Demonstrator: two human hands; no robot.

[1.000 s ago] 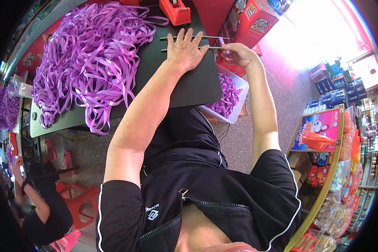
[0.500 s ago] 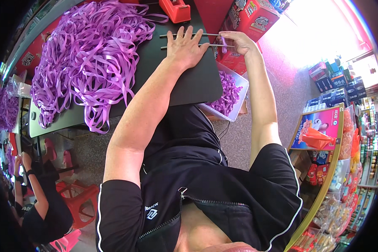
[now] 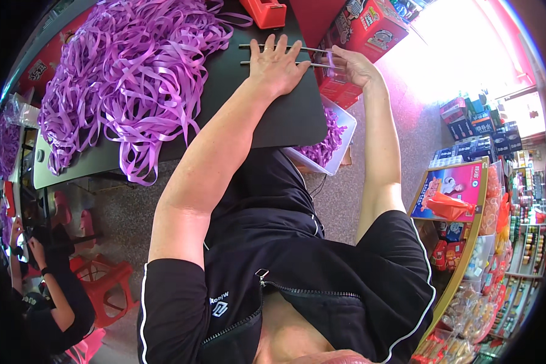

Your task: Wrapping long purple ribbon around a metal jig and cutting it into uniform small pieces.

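Observation:
My left hand [image 3: 276, 67] lies flat with its fingers spread, pressing two thin metal rods [image 3: 244, 62] onto the dark tabletop [image 3: 273, 121]. The rods run side by side and stick out past the table's right edge. At their outer ends my right hand [image 3: 359, 68] closes its fingers around a short piece of purple ribbon [image 3: 330, 59] looped on the rods; its fingertips partly hide the ribbon. A large heap of loose purple ribbon [image 3: 133, 79] covers the table's left part.
A red tape dispenser [image 3: 264, 13] stands at the far edge. Below the table's right corner, a white bin [image 3: 346, 136] holds purple ribbon pieces. Printed red cartons [image 3: 379, 30] stand beyond. Packed shop shelves [image 3: 479, 242] line the right. Another person [image 3: 54, 285] sits at lower left by a red stool [image 3: 106, 285].
The right hand's fingers have shifted along the rod ends and loosened slightly around the ribbon. The left hand still lies flat on the rods. The whole view has shifted a little.

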